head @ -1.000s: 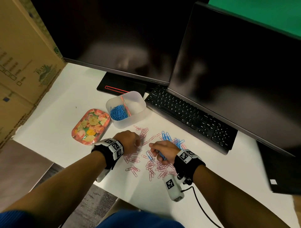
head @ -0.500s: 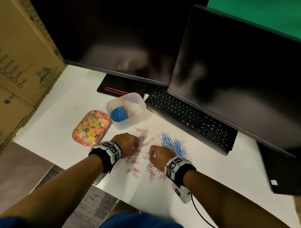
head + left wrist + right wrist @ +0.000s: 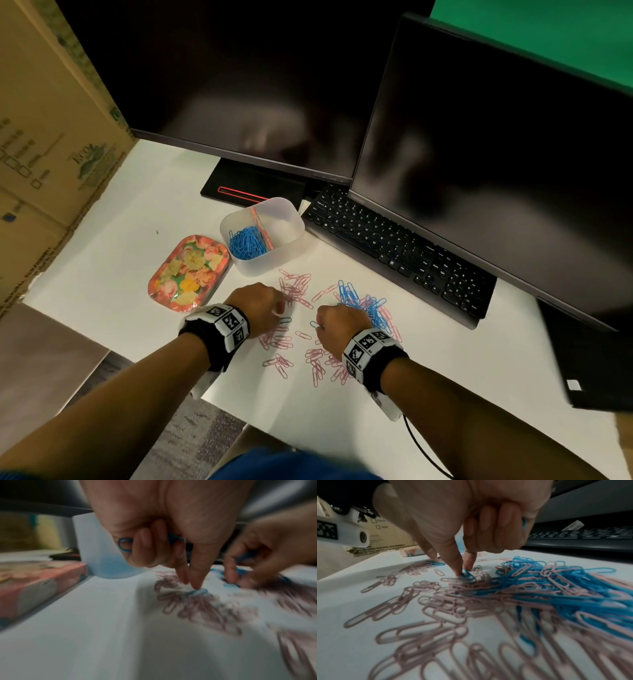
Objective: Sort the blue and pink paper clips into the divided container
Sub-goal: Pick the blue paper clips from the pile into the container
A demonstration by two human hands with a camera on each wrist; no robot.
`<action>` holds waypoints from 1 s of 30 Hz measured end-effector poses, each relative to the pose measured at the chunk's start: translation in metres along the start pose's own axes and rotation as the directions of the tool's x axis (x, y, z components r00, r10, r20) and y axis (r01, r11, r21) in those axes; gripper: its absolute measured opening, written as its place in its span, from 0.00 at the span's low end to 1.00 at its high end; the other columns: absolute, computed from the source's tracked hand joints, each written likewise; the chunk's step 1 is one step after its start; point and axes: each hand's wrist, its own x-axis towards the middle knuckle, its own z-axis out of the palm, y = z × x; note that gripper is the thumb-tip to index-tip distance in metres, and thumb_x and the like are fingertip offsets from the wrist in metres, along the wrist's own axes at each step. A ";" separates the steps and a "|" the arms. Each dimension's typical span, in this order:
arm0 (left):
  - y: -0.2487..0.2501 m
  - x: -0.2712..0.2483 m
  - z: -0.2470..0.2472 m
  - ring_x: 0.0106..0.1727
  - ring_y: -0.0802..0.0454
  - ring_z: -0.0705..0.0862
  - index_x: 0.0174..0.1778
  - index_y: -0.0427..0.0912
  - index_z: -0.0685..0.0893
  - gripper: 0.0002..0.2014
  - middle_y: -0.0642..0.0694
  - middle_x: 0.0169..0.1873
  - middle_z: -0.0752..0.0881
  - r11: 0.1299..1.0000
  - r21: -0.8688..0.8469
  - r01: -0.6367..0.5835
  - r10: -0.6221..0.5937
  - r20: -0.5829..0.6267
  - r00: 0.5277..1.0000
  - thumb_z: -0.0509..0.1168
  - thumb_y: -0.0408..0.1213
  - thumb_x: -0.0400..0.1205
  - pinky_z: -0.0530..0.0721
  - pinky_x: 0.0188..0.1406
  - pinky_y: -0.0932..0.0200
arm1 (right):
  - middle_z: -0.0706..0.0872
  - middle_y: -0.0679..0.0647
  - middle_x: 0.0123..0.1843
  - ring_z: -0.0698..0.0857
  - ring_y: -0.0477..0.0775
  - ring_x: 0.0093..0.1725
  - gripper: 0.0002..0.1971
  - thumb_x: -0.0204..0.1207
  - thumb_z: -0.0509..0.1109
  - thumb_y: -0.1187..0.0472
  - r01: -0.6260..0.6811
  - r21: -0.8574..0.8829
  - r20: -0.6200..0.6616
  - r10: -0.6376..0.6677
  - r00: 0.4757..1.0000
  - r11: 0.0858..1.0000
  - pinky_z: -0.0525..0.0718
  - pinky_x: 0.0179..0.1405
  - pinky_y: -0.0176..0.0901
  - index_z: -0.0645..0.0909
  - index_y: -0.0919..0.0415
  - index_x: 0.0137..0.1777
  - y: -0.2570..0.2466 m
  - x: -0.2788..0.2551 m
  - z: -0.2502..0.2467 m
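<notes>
A translucent divided container (image 3: 291,219) stands behind the clips, with blue paper clips (image 3: 245,241) in its left compartment; the right one looks bare. Loose pink clips (image 3: 294,291) and a blue pile (image 3: 363,303) lie on the white desk. My left hand (image 3: 191,584) keeps blue clips (image 3: 125,545) in its curled fingers, while thumb and forefinger touch a blue clip (image 3: 199,591) on the desk. My right hand (image 3: 464,570) pinches a blue clip (image 3: 468,574) off the desk and also hides a blue clip (image 3: 523,522) in its curled fingers.
A flowered pink tin (image 3: 190,270) lies left of the container. A black keyboard (image 3: 394,246) and two dark monitors (image 3: 239,85) stand behind and to the right. A cardboard box (image 3: 44,137) walls the left side. The desk's front edge runs just below my wrists.
My right wrist has swung leftward, and the hand has come off the blue pile toward the middle of the scattered clips. My left hand has shifted only slightly toward me.
</notes>
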 end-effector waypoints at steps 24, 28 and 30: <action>-0.005 -0.022 -0.057 0.31 0.56 0.77 0.56 0.40 0.82 0.08 0.46 0.35 0.84 -0.377 -0.924 -0.068 -0.281 0.044 0.959 0.64 0.29 0.82 0.79 0.28 0.64 | 0.83 0.64 0.34 0.75 0.50 0.19 0.09 0.78 0.65 0.71 -0.092 0.996 0.092 0.037 0.995 0.011 0.69 0.16 0.32 0.76 0.64 0.36 -0.050 0.043 -0.102; -0.015 -0.014 -0.083 0.31 0.55 0.84 0.49 0.40 0.81 0.07 0.46 0.32 0.84 -0.399 -0.910 -0.112 -0.375 0.051 0.926 0.58 0.29 0.85 0.88 0.32 0.62 | 0.80 0.61 0.31 0.77 0.52 0.24 0.08 0.78 0.64 0.69 -0.093 0.974 0.087 0.037 0.996 0.208 0.77 0.18 0.35 0.77 0.64 0.37 -0.077 0.063 -0.129; -0.019 -0.008 -0.095 0.34 0.50 0.85 0.51 0.38 0.80 0.07 0.44 0.31 0.84 -0.396 -0.909 -0.128 -0.433 0.063 0.899 0.58 0.27 0.84 0.89 0.36 0.59 | 0.77 0.58 0.24 0.75 0.50 0.20 0.12 0.80 0.60 0.70 -0.138 0.960 0.138 0.017 0.990 0.245 0.78 0.16 0.35 0.75 0.64 0.35 -0.090 0.075 -0.138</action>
